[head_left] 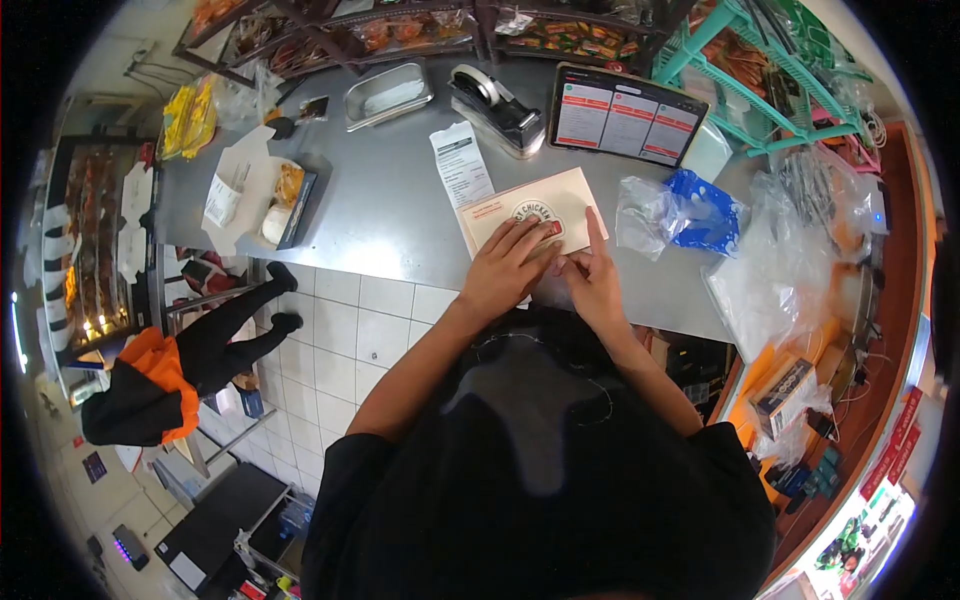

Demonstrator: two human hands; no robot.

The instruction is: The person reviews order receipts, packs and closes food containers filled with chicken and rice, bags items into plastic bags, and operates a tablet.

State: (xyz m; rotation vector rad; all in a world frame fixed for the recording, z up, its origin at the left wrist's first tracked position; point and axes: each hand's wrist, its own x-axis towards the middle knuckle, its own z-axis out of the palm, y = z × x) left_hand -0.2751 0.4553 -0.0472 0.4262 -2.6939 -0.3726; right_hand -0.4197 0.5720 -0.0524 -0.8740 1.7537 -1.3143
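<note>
A closed cream cardboard food box (565,193) with a round chicken logo sits at the front edge of the metal counter, partly hidden by both hands. My left hand (508,265) lies over its lid with the fingers stretched out toward the logo. At the box's near right corner is my right hand (592,280), index finger straight along the side and thumb by the front edge. Its other fingers are curled and partly hidden. Just behind the box lies a printed receipt (461,165).
A tape dispenser (500,110), a metal tray (388,95) and a tablet (628,118) line the counter's back. An opened food box (282,205) stands left. Blue and clear plastic packaging (705,212) lies right. Another person (170,375) stands at the far left.
</note>
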